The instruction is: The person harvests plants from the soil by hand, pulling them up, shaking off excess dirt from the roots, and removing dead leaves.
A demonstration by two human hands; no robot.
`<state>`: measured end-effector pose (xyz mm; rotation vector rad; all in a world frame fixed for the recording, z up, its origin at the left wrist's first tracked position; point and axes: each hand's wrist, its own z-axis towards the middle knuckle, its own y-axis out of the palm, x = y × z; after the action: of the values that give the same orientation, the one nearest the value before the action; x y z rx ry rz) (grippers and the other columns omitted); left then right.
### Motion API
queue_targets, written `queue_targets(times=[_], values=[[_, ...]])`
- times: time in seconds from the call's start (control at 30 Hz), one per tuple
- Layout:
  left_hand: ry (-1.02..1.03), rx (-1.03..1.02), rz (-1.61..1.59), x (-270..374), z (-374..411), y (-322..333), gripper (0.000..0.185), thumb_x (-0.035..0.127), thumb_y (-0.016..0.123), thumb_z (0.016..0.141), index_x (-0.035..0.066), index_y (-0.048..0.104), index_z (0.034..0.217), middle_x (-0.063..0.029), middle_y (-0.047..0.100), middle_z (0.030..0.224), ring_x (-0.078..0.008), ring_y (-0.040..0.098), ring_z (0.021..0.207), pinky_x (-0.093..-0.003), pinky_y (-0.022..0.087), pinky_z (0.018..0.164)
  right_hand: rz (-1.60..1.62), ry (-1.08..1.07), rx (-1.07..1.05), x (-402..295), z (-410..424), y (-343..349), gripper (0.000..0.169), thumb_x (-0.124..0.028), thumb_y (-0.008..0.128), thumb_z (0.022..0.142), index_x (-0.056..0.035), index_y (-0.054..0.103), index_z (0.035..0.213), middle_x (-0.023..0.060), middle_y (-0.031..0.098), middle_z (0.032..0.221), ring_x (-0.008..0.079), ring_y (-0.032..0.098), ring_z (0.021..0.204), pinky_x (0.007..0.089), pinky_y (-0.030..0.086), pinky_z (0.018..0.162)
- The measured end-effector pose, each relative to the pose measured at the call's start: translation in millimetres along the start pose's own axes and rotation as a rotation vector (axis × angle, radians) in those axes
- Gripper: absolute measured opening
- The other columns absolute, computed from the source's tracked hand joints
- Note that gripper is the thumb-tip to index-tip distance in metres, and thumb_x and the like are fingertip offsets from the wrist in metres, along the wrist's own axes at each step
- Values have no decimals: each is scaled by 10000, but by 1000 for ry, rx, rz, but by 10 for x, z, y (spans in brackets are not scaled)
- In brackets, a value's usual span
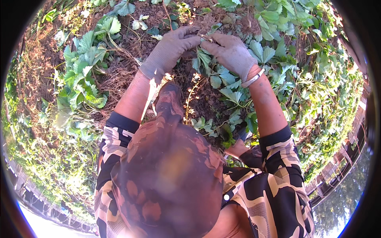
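Observation:
My left hand (pixel 175 47), in a soiled grey knit glove, reaches in from the left with its fingertips close to the other hand's. Whether its fingers grip anything is hard to see. My right hand (pixel 227 52), gloved alike and with a pale band at the wrist, pinches a thin brown plant stem (pixel 207 38) between thumb and fingers. Green toothed leaves, like those of a strawberry plant (pixel 204 58), hang just below the fingertips. Dark soil (pixel 190 67) lies under both hands.
More leafy plants (pixel 84 68) grow at the left, beside dry brown roots or stalks (pixel 119 77). Dense foliage (pixel 268 17) covers the right. My bent leg in patterned cloth (pixel 166 166) fills the lower middle. A wall-like edge (pixel 342 160) curves along the lower right.

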<state>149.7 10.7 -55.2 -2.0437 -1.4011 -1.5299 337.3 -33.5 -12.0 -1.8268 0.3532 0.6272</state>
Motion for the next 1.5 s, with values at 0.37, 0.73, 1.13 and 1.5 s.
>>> queue_targets(times=[0.37, 0.73, 1.13, 1.5], values=[[96, 124, 71, -46, 32, -235, 335, 113, 637, 900, 20, 573, 1216, -60, 648, 1021, -105, 610, 947, -232, 490, 826, 960, 636, 254, 401, 8, -365, 386, -314, 625, 905, -36, 618, 1173, 108, 685, 1008, 180, 657, 916, 296, 526, 810], [756, 551, 1188, 1070, -625, -970, 245, 64, 608, 876, 117, 656, 1111, -66, 691, 1008, -167, 665, 896, -325, 535, 753, 266, 115, -668, -136, -896, 724, 828, -409, 687, 831, -103, 260, 1471, 235, 380, 1440, 328, 520, 1227, 372, 397, 1050], [349, 452, 1354, 749, -194, -1023, 204, 181, 560, 891, 131, 658, 1063, -56, 660, 1123, -247, 629, 1025, -367, 489, 907, 377, 285, -304, 124, -964, 356, 484, -269, 584, 905, -78, 482, 1337, 161, 621, 1185, 294, 618, 1028, 403, 472, 914], [-31, 167, 1956, 548, 2063, -632, 332, 138, 520, 858, 142, 652, 1162, -93, 641, 1214, -271, 618, 1119, -493, 488, 890, 441, 312, -286, -217, -1072, 241, 433, -254, 571, 918, -63, 513, 1302, 184, 606, 1194, 349, 609, 1050, 396, 481, 894]])
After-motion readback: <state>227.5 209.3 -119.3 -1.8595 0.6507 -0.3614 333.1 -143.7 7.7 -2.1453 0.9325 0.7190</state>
